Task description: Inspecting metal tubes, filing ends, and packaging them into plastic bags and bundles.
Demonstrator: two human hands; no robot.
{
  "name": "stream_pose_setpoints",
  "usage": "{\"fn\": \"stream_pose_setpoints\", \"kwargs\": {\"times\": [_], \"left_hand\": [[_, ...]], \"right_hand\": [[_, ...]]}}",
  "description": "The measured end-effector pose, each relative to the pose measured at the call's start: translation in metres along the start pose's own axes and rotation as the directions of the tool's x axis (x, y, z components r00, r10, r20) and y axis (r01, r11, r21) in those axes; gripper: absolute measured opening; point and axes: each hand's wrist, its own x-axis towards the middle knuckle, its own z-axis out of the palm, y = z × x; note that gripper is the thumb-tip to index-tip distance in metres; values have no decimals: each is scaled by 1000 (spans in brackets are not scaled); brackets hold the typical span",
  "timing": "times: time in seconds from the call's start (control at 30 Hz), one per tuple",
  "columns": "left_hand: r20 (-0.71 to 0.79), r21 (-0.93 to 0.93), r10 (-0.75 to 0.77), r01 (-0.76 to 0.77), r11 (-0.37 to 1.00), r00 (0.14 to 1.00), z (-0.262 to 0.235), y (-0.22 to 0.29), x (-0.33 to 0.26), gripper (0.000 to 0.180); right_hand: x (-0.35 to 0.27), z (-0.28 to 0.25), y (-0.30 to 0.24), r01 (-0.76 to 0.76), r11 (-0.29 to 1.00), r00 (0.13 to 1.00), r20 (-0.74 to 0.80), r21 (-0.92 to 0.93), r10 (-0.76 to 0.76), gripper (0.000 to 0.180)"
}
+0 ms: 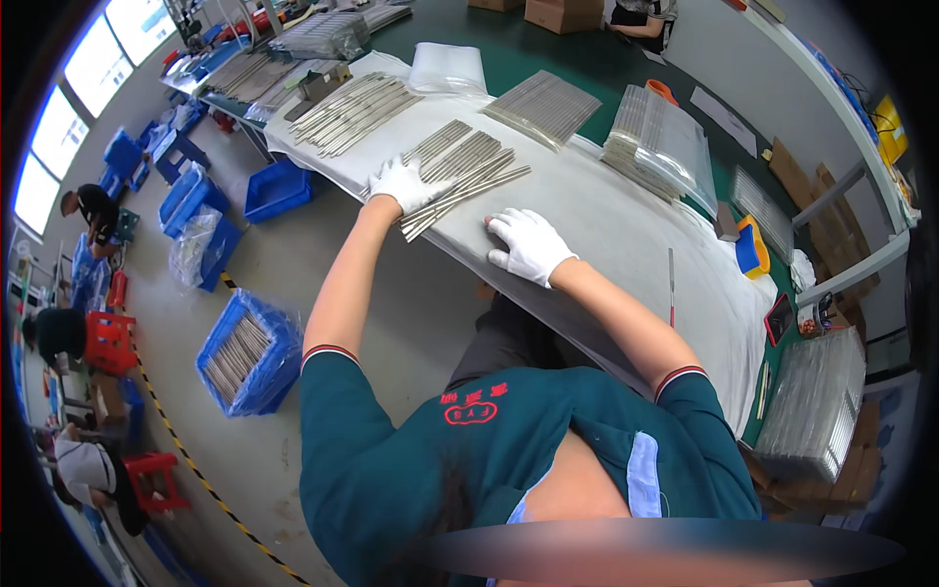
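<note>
Left hand (pixel 406 183): white-gloved, fingers spread flat on the near end of the metal strips (pixel 460 171), gripping nothing.
Right hand (pixel 528 245): white-gloved, open, palm down on the white sheet (pixel 606 225), just right of the strips.
Metal strips: fanned on the counter (pixel 509 39), beside the sheet's near edge.
Bagged stacks (pixel 660 147): right of the strips, well apart.
Blue crate (pixel 249 357): on the floor, below-left of the strips.

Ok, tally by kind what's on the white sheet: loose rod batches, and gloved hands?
Loose batches of metal rods: 3
White-gloved hands, left hand and right hand: 2
Total: 5
</note>
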Motion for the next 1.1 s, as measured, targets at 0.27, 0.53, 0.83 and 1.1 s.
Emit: {"fn": "stream_pose_setpoints", "kwargs": {"times": [0.27,0.53,0.83,1.1], "left_hand": [[-187,-113,35,-56,992,982,13,-29,24,65],[-179,-26,241,-249,968,954,23,-9,8,55],[-141,-120,346,-362,924,928,33,15,-27,47],[-135,-199,280,-303,932,950,42,41,-69,37]], "right_hand": [[55,7,18,-135,983,985,124,121,120,48],[98,8,59,380,920,925,66,-100,-375,97],[81,-7,55,529,847,836,136,53,-531,110],[69,-6,52,530,821,820,120,210,-560,104]]}}
